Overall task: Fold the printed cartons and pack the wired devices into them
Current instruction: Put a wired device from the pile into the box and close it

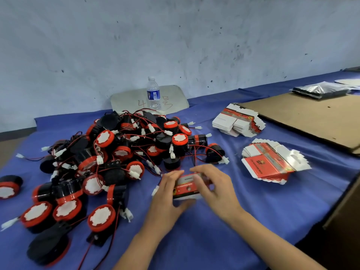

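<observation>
A small red printed carton (pixel 186 187) sits between my two hands just above the blue cloth. My left hand (pixel 167 195) grips its left end and underside. My right hand (pixel 214 188) covers its right end and top, fingers curled on it. A white connector (pixel 155 190) sticks out by my left hand; whether a device is inside the carton is hidden. To the left a big heap of black and red wired devices (pixel 120 152) lies tangled in red and black wires. Two stacks of flat cartons lie to the right, the near stack (pixel 270 162) and the far stack (pixel 238 121).
A water bottle (pixel 153 93) stands at the back before a grey board (pixel 175 98) leaning on the wall. A large brown cardboard sheet (pixel 303 117) covers the right of the table, with a pile of plastic bags (pixel 321 90) beyond. A single device (pixel 8 186) lies at the far left.
</observation>
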Demonstrator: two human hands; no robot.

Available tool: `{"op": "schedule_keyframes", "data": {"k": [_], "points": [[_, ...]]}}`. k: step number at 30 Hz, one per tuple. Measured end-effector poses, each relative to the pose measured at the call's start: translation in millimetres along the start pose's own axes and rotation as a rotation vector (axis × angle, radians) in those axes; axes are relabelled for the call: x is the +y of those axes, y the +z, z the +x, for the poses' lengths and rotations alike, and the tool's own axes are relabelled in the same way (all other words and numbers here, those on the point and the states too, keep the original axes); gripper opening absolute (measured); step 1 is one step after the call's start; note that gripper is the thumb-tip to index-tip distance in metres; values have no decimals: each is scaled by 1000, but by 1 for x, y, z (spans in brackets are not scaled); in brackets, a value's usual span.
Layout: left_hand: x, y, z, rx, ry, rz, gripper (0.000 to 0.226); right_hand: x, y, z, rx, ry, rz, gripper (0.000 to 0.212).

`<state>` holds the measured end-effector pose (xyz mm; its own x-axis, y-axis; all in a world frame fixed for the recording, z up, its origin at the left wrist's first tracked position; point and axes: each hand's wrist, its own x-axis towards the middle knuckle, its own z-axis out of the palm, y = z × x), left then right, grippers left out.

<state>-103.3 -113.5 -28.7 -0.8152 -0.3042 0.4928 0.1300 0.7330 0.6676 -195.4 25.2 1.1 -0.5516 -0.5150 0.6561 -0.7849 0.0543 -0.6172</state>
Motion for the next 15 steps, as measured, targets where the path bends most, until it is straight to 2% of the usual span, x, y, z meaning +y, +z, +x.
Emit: {"op": "schedule_keyframes", "data": {"k": [3,6,10,15], "points": [[8,2,-4,9,-39,-21,49,-6,1,-11,-104,38,-26,49],[11,3,-4,-3,-42,18,47,-3,3,-11,-121,105,-65,59],[15,2,-5,-115,-173,-140,47,0,5,-5,-115,190,36,44],[18,-1,-3,-122,-180,-178,54,3,11,-5,-80,304,187,37]]}}
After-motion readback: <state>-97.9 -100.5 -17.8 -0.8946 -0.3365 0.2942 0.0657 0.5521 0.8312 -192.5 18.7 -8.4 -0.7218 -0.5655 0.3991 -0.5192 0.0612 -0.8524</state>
